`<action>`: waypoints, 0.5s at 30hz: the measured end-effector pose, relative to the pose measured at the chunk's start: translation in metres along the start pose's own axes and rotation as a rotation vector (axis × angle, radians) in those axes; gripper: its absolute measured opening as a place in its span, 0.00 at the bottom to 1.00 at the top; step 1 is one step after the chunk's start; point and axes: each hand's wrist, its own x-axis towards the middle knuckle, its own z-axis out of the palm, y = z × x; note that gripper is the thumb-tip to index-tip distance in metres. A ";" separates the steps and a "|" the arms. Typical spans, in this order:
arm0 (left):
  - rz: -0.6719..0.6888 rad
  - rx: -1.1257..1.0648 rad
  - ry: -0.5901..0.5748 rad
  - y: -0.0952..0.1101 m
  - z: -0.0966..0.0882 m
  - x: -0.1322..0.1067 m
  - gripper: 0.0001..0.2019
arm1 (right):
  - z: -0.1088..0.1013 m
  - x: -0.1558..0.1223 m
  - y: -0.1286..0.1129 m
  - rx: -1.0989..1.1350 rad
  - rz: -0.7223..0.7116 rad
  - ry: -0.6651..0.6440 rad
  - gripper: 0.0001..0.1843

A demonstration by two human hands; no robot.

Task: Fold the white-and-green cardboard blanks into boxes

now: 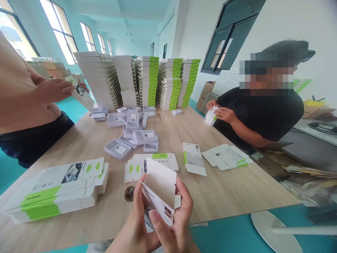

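My two hands hold a small white carton [159,189] just above the near edge of the wooden table [221,189]. Its top flap stands open and the inside looks hollow. My left hand [137,225] wraps the carton's left side, thumb on the front. My right hand [179,218] grips the right side, with fingers curled round the edge. A stack of flat white-and-green cartons [58,191] lies to the left of my hands. Two flat cartons [151,164] lie right behind the held one.
Grey plastic trays [134,131] are heaped mid-table before tall stacks of trays and boxes [147,80]. A person in black [260,112] at right holds a small box. A shirtless person [28,102] at left holds another. Flat cartons [226,156] lie near the right edge.
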 end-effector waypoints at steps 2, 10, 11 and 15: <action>-0.038 -0.114 0.023 0.001 -0.006 0.000 0.55 | 0.002 0.002 -0.001 0.040 -0.059 0.116 0.44; -0.377 -0.161 -0.017 -0.012 -0.017 -0.004 0.37 | -0.029 0.020 -0.024 0.256 -0.074 0.027 0.54; -0.376 -0.114 -0.018 -0.010 -0.017 -0.003 0.36 | -0.040 0.026 -0.033 0.297 -0.027 -0.024 0.53; -0.313 -0.006 0.007 -0.007 -0.016 -0.004 0.35 | -0.078 0.057 -0.072 0.082 0.075 -0.250 0.44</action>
